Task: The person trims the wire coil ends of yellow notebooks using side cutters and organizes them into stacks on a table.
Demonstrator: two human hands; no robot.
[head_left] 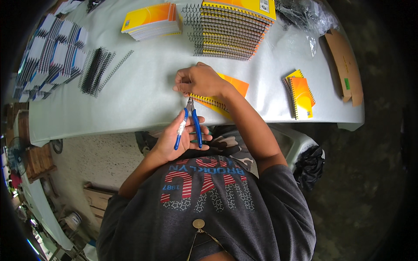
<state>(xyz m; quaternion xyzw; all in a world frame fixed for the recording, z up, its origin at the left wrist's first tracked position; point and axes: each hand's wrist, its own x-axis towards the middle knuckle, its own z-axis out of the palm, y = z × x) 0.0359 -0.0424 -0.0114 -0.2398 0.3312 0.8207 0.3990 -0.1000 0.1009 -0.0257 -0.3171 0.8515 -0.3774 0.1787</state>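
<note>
In front of me a yellow and orange spiral notebook (238, 88) lies slanted near the table's front edge, its dark wire coil (210, 101) facing me. My right hand (201, 80) covers its left part, with the fingers curled closed at the coil's left end; the exact grip is partly hidden. My left hand (180, 135) holds wire cutters (194, 124) from below, the blue handles lying across the fingers and one handle wrapped in white. Their jaws point away from me and meet the coil's end just under my right hand.
Farther back stand a tall stack of coiled notebooks (235, 35) and a stack without visible coils (150, 21). Loose black coils (96, 71) and notebook piles (52, 56) lie left. A few small notebooks (302, 98), a cardboard piece (344, 65) and clear plastic (305, 19) are right.
</note>
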